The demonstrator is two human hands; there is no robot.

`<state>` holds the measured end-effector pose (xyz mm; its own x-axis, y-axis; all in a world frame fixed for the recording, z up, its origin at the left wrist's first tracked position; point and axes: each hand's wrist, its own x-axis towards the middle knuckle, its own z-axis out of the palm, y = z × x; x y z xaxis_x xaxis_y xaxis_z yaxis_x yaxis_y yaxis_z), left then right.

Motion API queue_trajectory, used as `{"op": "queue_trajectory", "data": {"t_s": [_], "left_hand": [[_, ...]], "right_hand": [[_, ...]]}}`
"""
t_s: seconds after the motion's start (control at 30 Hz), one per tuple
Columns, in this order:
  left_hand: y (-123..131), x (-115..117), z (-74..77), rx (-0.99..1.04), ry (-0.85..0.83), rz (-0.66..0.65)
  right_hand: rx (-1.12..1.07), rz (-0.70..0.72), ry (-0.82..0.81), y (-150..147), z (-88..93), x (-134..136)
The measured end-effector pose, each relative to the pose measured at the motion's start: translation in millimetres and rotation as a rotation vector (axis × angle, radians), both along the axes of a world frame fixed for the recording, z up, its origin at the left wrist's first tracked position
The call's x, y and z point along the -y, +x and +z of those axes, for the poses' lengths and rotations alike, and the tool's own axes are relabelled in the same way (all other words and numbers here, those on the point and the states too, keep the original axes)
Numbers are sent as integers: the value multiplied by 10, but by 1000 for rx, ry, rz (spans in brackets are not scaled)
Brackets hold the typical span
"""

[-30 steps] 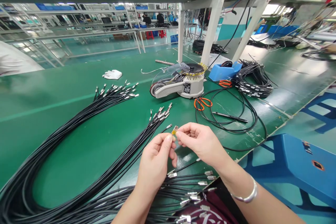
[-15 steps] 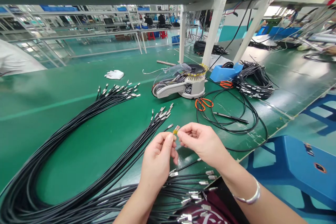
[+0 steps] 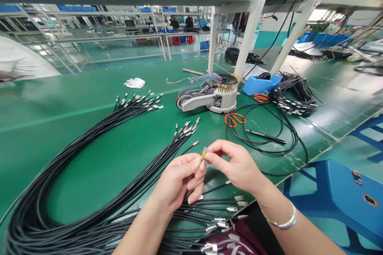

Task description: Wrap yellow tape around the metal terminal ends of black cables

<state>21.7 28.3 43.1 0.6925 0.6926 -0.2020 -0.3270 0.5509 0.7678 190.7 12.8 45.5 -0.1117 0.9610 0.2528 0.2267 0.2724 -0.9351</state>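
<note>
Behind the taped connector (image 3: pixel 204 152), the dispenser (image 3: pixel 209 97) label (image 3: pixel 218 101) is illegible.

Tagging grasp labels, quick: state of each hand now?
Left hand: closed, pinching the yellow-taped connector tip.
Right hand: closed, pinching the same tip.

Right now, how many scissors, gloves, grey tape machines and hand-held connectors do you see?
Orange-handled scissors: 2
White glove: 1
Grey tape machine: 1
Yellow-marked connector, pinched by left hand and right hand: 1
Total: 5
</note>
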Motion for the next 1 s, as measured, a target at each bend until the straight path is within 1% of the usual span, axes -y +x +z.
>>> {"op": "queue_trajectory", "data": {"t_s": [0.1,0.17,0.27,0.33,0.37,0.4,0.43,0.5,0.53,0.57,0.6,0.63,0.67,0.73,0.83,1.0], "left_hand": [[-27,16,8,-5,-52,-87],[-35,30,14,-11,-82,-143],[-37,44,27,-20,-115,-229],[-22,48,46,-63,-76,-224],[-8,51,57,-120,-16,-176],[9,55,67,-213,78,-83],[29,60,74,-335,206,52],[69,76,68,-596,538,351],[87,86,52,-696,712,462],[103,96,29,-762,875,527],[117,106,0,-795,1012,551],[128,114,-31,-808,1117,543],[138,121,-63,-815,1191,528],[157,131,-115,-833,1273,507],[191,139,-149,-853,1283,484],[254,149,-119,-783,1230,467]], "right_hand": [[65,36,123,57,12,-3],[43,135,167,83,13,-18],[-14,320,212,105,-12,-68],[-65,359,213,123,-51,-111],[-93,343,192,138,-75,-129],[-123,305,151,158,-99,-141],[-152,246,91,182,-122,-145],[-208,107,-56,236,-155,-121],[-230,50,-120,260,-163,-95],[-244,10,-172,279,-165,-62],[-250,-7,-209,291,-162,-28],[-256,-9,-233,298,-156,6],[-261,-2,-243,300,-149,34],[-261,15,-218,297,-142,71],[-238,9,-123,288,-164,77],[-173,12,-45,288,-208,77]]}}
